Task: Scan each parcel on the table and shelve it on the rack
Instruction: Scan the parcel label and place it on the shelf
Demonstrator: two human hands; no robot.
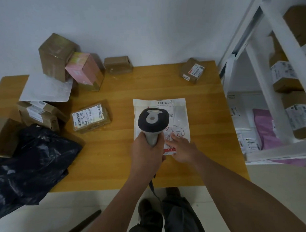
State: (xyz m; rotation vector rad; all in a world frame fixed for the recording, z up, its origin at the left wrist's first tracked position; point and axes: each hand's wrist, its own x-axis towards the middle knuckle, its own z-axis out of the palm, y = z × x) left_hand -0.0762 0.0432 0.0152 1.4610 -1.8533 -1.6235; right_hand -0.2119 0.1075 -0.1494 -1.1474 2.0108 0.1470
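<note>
Where a pale wall meets the wooden table [114, 96], the left hand [146, 156] grips a scanner [152, 123] above a flat plastic mailer [178, 117]; the right hand [182, 148] presses it, fingers straight, beside the white rack [273, 72].

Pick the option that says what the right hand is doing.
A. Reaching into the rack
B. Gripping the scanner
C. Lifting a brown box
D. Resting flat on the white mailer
D: the right hand lies with straight fingers on the white mailer on the table, while the left hand grips the scanner above it.
</note>
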